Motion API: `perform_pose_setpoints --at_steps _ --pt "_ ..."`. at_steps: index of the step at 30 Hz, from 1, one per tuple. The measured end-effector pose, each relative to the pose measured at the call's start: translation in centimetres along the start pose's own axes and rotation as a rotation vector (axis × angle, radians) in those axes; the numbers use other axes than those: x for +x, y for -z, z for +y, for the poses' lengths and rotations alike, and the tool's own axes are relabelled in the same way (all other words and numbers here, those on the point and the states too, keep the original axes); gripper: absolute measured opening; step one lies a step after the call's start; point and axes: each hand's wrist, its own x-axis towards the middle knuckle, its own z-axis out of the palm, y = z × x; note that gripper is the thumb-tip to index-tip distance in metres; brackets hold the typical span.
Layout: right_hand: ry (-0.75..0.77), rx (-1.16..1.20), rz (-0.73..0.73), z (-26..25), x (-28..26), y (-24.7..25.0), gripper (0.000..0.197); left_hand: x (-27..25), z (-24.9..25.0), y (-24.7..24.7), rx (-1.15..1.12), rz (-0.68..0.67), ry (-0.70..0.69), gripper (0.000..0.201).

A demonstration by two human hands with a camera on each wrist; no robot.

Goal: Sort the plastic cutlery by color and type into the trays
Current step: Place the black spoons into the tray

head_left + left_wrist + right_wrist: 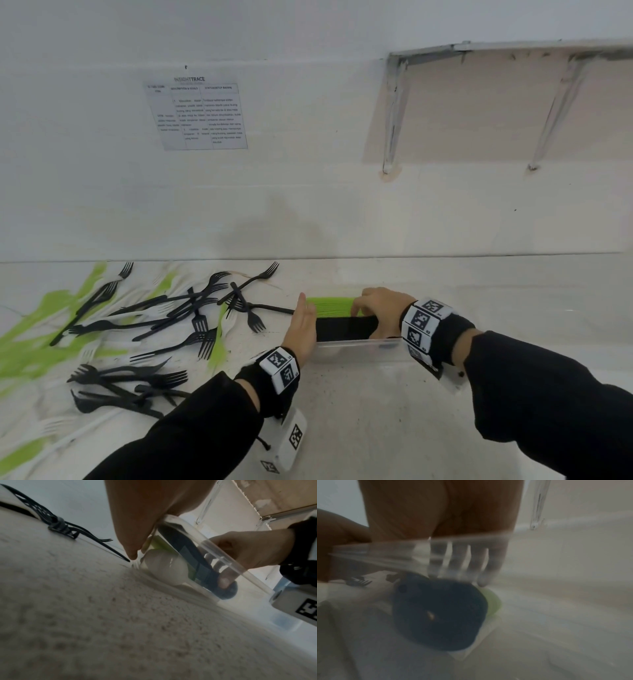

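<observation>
White table [359, 428]: both hands [301, 329] hold clear tray [359, 346].

Head view downward, wrist views tabletop-close

Printed sheet [196, 114] taped to the white wall, headed "INSIGHTTRACE" above a three-column table; column headings and body text too small and blurred to be read. Black-and-white square code markers worn on both wristbands [424, 323] and on a white block [289, 442], without legible letters.
</observation>
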Motion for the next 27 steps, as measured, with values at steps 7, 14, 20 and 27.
perform_pose_setpoints --at_steps 7,14,20,27 --pt "0.053 -0.05 0.015 0.1 -0.2 -0.9 0.054 0.4 -0.7 -0.1 0.086 0.009 -0.029 0.054" --pt "0.007 0.084 0.062 1.2 -0.7 -1.3 0.054 0.4 -0.8 -0.2 0.1 0.008 -0.058 0.054" --pt "0.01 0.195 0.133 1.4 -0.8 -1.8 0.041 0.6 -1.2 -0.2 0.114 0.019 -0.06 0.054" --pt "-0.541 0.256 0.46 4.8 -3.4 -0.3 0.034 0.7 -1.4 0.0 0.114 0.019 -0.034 0.054"
